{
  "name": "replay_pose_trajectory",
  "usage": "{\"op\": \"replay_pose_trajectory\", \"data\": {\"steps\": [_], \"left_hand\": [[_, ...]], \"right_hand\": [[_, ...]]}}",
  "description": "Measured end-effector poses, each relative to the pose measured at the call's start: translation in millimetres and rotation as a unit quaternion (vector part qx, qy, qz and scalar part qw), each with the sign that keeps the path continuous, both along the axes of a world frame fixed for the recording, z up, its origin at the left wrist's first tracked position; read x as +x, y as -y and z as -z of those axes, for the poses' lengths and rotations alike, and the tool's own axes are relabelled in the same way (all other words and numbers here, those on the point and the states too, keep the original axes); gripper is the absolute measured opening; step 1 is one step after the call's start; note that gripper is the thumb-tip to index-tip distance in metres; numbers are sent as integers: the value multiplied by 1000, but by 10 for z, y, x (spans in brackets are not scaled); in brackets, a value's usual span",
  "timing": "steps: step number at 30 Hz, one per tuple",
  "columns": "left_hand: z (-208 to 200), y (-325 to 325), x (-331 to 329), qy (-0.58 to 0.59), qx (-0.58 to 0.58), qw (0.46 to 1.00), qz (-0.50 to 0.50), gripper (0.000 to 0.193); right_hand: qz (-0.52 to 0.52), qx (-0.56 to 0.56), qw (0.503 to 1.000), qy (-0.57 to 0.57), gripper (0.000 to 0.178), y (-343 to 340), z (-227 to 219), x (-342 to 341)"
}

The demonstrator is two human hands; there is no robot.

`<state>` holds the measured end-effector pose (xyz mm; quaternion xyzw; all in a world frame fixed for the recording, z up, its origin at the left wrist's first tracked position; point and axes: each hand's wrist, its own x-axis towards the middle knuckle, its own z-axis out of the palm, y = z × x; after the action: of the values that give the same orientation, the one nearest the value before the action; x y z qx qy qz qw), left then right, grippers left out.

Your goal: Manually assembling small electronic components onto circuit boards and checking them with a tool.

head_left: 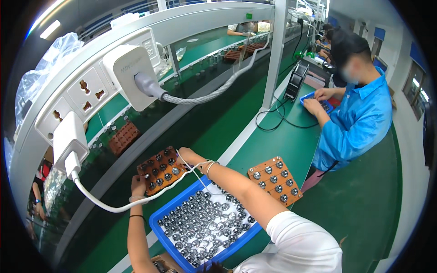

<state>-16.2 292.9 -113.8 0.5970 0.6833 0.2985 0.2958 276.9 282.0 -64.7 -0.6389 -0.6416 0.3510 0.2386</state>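
Between my two hands is a brown fixture board (160, 172) with rows of round, shiny metal parts seated in it. My left hand (138, 185) is closed on its near-left edge. At its far-right edge my right hand (185, 157) grips it too, the fingers partly hidden behind a white cable. The board is over the dark green belt, tilted a little; whether it touches the belt I cannot tell. Below my right forearm stands a blue tray (157, 226) with many loose shiny round parts on a white bottom. A second, orange-brown fixture board (275, 181) with similar parts lies right of that forearm.
A metal frame carries a power strip (75, 98) with white chargers (129, 75); their cables hang across the work area. Another brown board (124, 138) lies beyond the belt. At right, a co-worker in blue (359, 113) handles parts over a small blue tray (324, 103).
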Motion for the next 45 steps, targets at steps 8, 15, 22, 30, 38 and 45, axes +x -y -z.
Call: {"op": "replay_pose_trajectory", "data": {"steps": [8,15,22,30,38,45], "left_hand": [[-649,522,294,-9,36,999,14,43],[-1397,1146,1039,144,163,970,110,37],[-1297,1635,2829,59,172,899,398,36],[-708,1927,3812,-163,46,861,480,43],[-848,2412,3874,-159,-9,898,410,51],[-879,2538,3848,-141,-3,893,428,52]], "right_hand": [[251,218,940,-80,20,302,222,239],[377,427,645,-509,59,2165,-951,818],[432,426,702,-373,61,3791,-1004,1149],[562,103,658,-490,47,4486,117,1470],[540,87,729,-411,32,4544,249,1928],[486,93,752,-436,37,4652,210,2195]]}}
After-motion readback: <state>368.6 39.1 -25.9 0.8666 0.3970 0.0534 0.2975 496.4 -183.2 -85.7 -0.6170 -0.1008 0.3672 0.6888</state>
